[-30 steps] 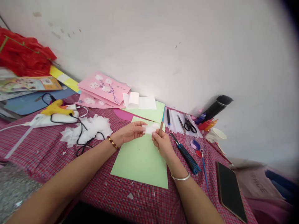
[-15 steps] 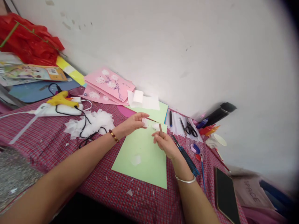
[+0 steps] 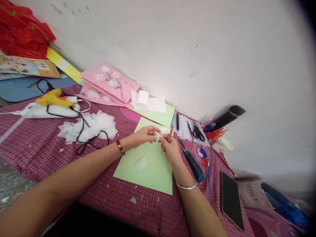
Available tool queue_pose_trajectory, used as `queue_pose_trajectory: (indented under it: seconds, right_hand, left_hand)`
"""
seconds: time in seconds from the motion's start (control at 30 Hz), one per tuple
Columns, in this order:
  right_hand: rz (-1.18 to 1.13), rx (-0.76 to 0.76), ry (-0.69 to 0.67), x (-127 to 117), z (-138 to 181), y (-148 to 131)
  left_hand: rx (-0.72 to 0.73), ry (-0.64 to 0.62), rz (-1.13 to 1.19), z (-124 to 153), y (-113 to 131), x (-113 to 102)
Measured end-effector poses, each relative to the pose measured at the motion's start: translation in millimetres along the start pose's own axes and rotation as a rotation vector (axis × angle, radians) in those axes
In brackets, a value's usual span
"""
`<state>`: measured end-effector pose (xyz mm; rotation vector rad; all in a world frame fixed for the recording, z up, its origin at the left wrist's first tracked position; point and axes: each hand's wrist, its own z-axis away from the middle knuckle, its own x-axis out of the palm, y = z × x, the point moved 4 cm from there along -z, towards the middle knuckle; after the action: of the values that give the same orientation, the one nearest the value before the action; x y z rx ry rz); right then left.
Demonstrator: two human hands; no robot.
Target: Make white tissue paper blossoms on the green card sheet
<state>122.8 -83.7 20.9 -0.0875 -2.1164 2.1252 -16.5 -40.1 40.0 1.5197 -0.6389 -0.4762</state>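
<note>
My left hand (image 3: 146, 135) pinches a small piece of white tissue paper (image 3: 158, 138) above the far part of a light green sheet (image 3: 150, 176). Between the fingers of my right hand (image 3: 171, 150) is a thin brown stick (image 3: 171, 132), pointing up, its lower end at the tissue. The fingertips of both hands nearly meet there, so the exact contact is hard to see. Just behind them a white tissue tuft (image 3: 163, 129) sits on the green sheet. Nearer to me, a loose tissue square (image 3: 141, 164) lies on it.
Left of the sheet is a pile of tissue squares (image 3: 98, 126), crossed by the black cord of a yellow glue gun (image 3: 55, 98). Pink flower cards (image 3: 111, 82) lean at the back. Scissors (image 3: 198, 133), a blue-handled tool (image 3: 194, 164) and a phone (image 3: 231, 200) lie at right.
My hands have come together; the tissue in my left hand now meets the stick in my right hand. The whole view has shifted slightly.
</note>
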Motion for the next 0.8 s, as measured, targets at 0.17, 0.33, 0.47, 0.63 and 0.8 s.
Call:
queue_pose_trajectory:
  seconds: [0.17,0.33,0.47,0.63,0.8]
  right_hand:
    - [0.028,-0.012,0.033,-2.3,0.7,-3.9]
    - [0.082,-0.02,0.017,-1.5,2.1,-6.7]
    - [0.118,-0.031,0.002,-0.8,2.7,-5.8]
    - [0.132,-0.041,-0.004,-0.8,2.4,-4.0]
    - [0.116,-0.04,-0.006,-0.9,2.1,-4.6]
  left_hand:
    - [-0.095,0.05,0.047,-0.4,-7.4,-2.3]
    - [-0.074,0.145,0.088,-0.8,-5.4,-3.5]
    - [-0.073,0.113,0.144,-0.6,-3.5,-2.0]
    - [-0.061,0.059,0.131,0.1,-3.8,-0.7]
    - [0.025,0.143,0.055,-0.7,-3.3,-4.4]
